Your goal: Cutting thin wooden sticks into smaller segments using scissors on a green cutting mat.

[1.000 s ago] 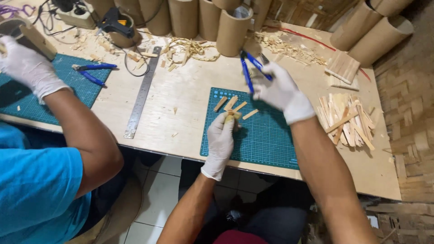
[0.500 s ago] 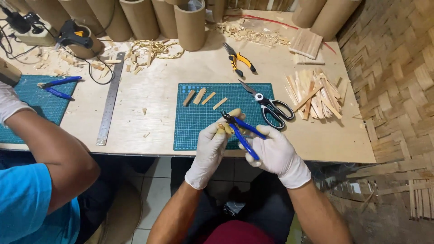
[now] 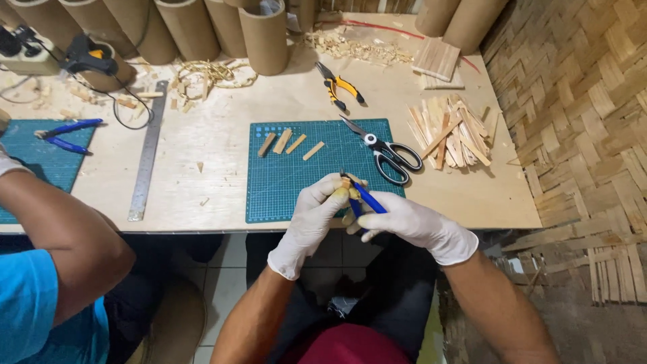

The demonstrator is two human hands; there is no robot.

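A small wooden piece (image 3: pixel 345 191) is being held over the near edge of the green cutting mat (image 3: pixel 296 192), just in front of the person. The left hand (image 3: pixel 311 217), in a white glove, is curling its fingers around that piece and pinching it. The right hand (image 3: pixel 404 221), also gloved, is gripping the blue-handled cutters (image 3: pixel 360 196), whose dark tip is sitting against the top of the wooden piece. The two hands are touching each other.

Farther out on the mat, four short wood pieces (image 3: pixel 290 143) are lying in a loose row near its far left corner. Black-handled scissors (image 3: pixel 385 152) are resting across the mat's right edge. To the right of them a pile of wooden sticks (image 3: pixel 450 131) is spreading over the table (image 3: pixel 216 128). Beyond the mat, orange-handled pliers (image 3: pixel 342 86) are lying, and cardboard tubes (image 3: pixel 264 37) are standing along the far edge. A metal ruler (image 3: pixel 147 158) is lying left of the mat. At the near left, another person's bare arm (image 3: pixel 64 229) is reaching over a second green mat (image 3: pixel 34 158), where blue-handled pliers (image 3: pixel 67 135) are resting.
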